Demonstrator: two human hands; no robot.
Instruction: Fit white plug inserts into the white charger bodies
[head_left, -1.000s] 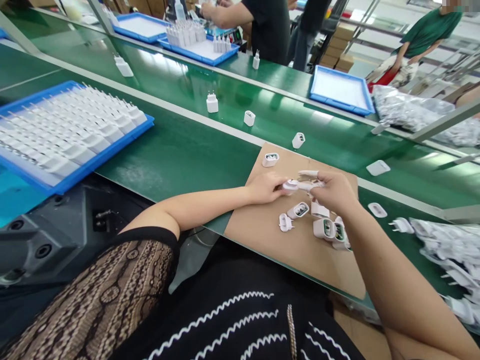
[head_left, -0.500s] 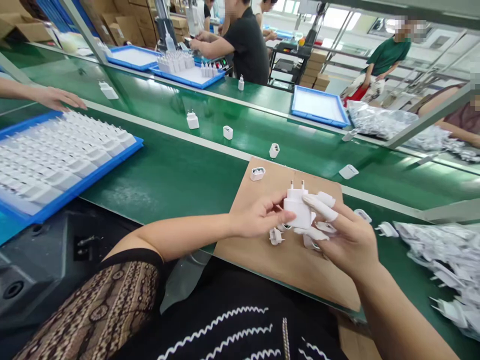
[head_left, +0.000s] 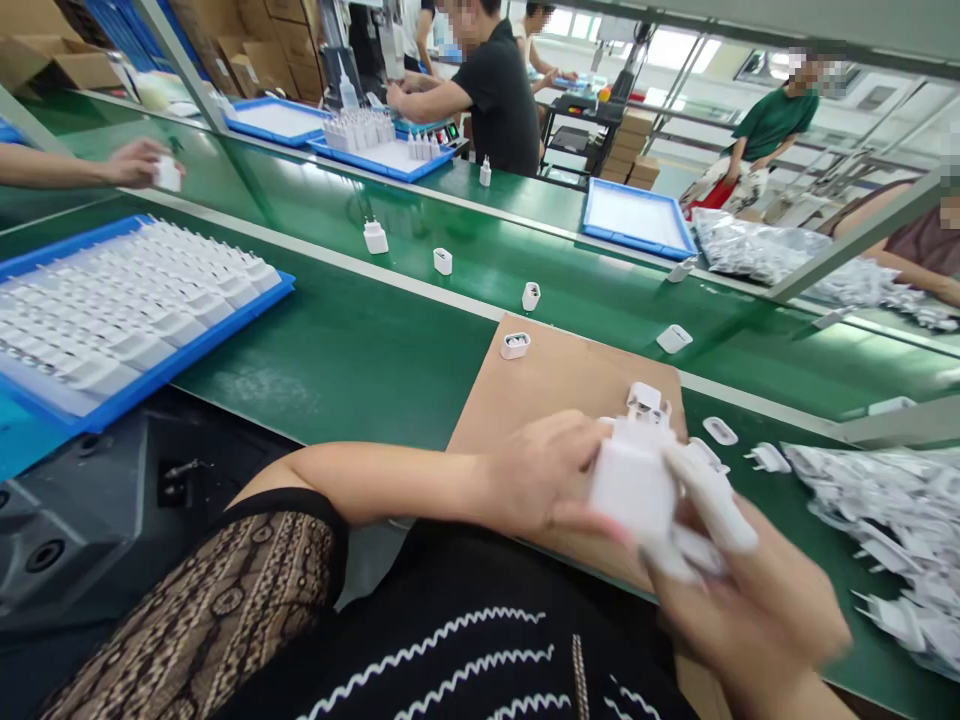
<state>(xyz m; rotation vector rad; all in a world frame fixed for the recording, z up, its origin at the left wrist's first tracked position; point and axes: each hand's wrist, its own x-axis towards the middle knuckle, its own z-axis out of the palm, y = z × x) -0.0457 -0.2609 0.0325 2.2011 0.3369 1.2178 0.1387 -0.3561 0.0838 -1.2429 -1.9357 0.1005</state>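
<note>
Green surface (head_left: pixel 337 350) below; left hand (head_left: pixel 536 470) and right hand (head_left: pixel 772 575) clamp a white charger (head_left: pixel 631 485), likely light, stiff: grip its sides!

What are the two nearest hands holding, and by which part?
A white charger, blurred: the left hand grips its left side, the right hand its right side. Exact finger contact is unclear.

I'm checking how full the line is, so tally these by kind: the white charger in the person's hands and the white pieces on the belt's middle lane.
Held white charger: 1
Pronged charger: 1
Housings without visible prongs: 3
Blurred white piece, far right, kind unclear: 1
Total: 6
</note>
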